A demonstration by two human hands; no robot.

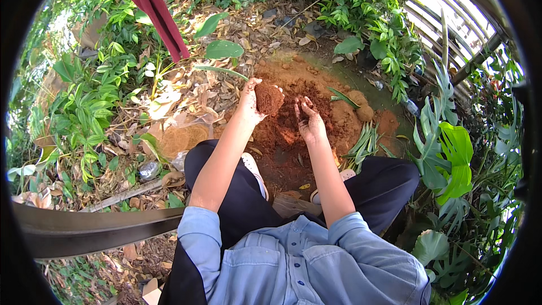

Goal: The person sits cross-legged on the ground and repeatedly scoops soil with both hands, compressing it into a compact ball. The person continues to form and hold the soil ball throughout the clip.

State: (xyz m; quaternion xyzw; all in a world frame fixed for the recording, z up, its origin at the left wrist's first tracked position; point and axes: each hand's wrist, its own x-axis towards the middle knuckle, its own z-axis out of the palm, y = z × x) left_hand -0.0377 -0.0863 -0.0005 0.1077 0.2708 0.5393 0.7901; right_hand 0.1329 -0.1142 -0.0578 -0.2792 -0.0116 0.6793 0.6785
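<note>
My left hand (250, 103) holds a rounded clump of reddish-brown soil (269, 99), with a long green leaf (224, 70) sticking out to the upper left beside the thumb. To its right, my right hand (311, 122) is palm up above the soil pile, fingers slightly curled and dirty, with no object seen in it. Below and between the hands lies dark, crumbly soil (288, 131), with lighter orange-brown soil (313, 67) around it. A cut green leaf piece (344, 97) lies on the pile beside round brown balls (364, 113).
Cut green leaves (365, 142) lie near my right knee. A bundle of tan fibre (182, 137) sits near my left knee, beside clear plastic (149, 170). Dark red cloth (154, 12) hangs at the upper left. Monstera leaves (455, 161) stand at right, below slatted poles (449, 8).
</note>
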